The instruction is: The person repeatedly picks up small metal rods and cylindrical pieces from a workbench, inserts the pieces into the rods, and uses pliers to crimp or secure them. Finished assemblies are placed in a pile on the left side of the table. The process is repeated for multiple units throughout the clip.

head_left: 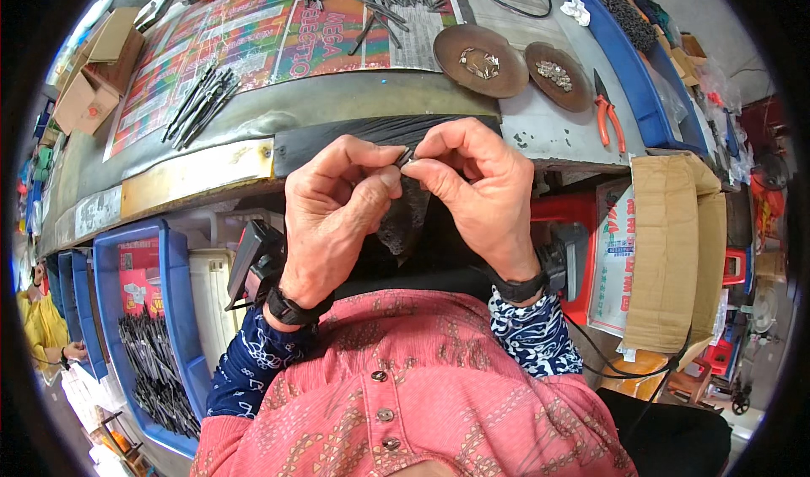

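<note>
The main risk is a drop. The small dark piece (407, 156) is pinched by fingertips alone, so a slip of either thumb could send it down past the near edge of the table (363, 102) into the shadow below, where it would be hard to find. Uneven pressure from the two sides could also twist it askew.

Both hands meet in the middle, raised near that edge. The left hand (329, 211) comes in with its back partly turned up, thumb and forefinger closed on the piece; the right hand (489, 190) mirrors it, forefinger arched and thumb beneath. The remaining fingers curl inward. Both wrists angle toward each other, banded in black. The piece is mostly covered, so I cannot tell its full shape.

Beyond, to the right, lie a bowl (451, 47), a dish (580, 93) and pliers (609, 123).
</note>
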A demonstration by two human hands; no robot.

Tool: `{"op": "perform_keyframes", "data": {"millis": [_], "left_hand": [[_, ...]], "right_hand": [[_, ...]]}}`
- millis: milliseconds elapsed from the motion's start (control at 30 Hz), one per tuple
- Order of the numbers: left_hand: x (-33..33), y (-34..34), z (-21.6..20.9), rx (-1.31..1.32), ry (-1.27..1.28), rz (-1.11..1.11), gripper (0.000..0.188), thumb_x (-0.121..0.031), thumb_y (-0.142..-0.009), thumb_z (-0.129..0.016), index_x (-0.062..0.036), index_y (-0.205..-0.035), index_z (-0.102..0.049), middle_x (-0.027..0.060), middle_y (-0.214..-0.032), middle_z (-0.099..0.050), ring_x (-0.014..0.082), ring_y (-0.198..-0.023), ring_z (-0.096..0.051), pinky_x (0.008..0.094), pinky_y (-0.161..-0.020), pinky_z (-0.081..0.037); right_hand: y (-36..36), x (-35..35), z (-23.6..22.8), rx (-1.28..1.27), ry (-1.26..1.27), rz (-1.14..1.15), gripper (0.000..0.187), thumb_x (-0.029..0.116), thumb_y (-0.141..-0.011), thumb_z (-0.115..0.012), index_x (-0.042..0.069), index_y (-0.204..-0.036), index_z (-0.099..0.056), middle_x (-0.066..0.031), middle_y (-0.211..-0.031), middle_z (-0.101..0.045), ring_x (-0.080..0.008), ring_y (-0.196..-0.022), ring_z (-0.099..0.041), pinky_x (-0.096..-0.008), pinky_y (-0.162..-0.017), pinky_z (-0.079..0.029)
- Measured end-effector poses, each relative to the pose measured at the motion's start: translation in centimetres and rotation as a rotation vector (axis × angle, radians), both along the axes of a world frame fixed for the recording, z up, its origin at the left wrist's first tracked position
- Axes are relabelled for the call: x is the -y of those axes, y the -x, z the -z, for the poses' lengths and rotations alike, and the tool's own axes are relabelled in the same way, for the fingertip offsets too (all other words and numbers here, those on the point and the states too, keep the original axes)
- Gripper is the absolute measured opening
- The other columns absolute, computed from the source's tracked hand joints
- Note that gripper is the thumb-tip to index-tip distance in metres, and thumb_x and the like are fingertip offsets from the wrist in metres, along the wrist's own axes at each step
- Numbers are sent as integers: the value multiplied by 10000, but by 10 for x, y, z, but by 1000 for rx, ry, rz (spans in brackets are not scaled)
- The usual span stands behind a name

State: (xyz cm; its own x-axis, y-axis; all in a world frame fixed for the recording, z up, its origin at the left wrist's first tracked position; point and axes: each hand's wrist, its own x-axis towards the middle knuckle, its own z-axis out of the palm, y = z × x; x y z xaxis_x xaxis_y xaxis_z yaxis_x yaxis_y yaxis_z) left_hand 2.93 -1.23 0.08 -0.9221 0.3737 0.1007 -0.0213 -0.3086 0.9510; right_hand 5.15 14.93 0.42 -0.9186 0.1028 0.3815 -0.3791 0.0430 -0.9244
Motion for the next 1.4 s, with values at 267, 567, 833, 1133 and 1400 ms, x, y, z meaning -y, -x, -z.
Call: {"op": "perform_keyframes", "data": {"millis": [267,567,833,1133,1400], "left_hand": [[2,2,-1,6,-4,46,105,-44,-900,-631,-19,-999,-653,-19,-760,-622,-8,-585,-455,152,-491,-355],[-2,-2,0,35,-50,-33,111,-28,-897,-615,-12,-1000,-651,-12,-756,-617,-2,-579,-468,152,-482,-356],[0,1,0,26,-66,13,90,-62,-888,-668,-10,-958,-649,-7,-747,-639,-3,-566,-463,155,-475,-342],[1,2,4,81,-107,-11,75,-76,-882,-683,-22,-918,-645,-17,-726,-624,-4,-560,-458,160,-459,-325],[2,0,2,80,-118,-37,97,-81,-893,-665,-21,-964,-640,-13,-746,-629,-4,-567,-475,153,-466,-347]], "right_hand": [[7,-5,11,286,554,-325,171,39,-833,-717,2,-931,-582,-43,-787,-626,-97,-682,-607,-220,-587,-493],[-4,13,4,28,97,50,124,-20,-838,-695,-21,-920,-603,-13,-875,-620,-42,-750,-556,-183,-661,-469],[2,5,10,236,548,-259,146,61,-854,-706,16,-942,-599,-32,-820,-633,-82,-645,-577,-206,-565,-473],[-4,15,9,17,230,-52,155,-6,-863,-673,-19,-978,-569,-32,-911,-597,-69,-778,-562,-204,-680,-475],[-7,18,5,-139,-150,133,117,-58,-858,-650,-46,-969,-617,-41,-954,-622,-71,-823,-574,-196,-705,-479]]}}
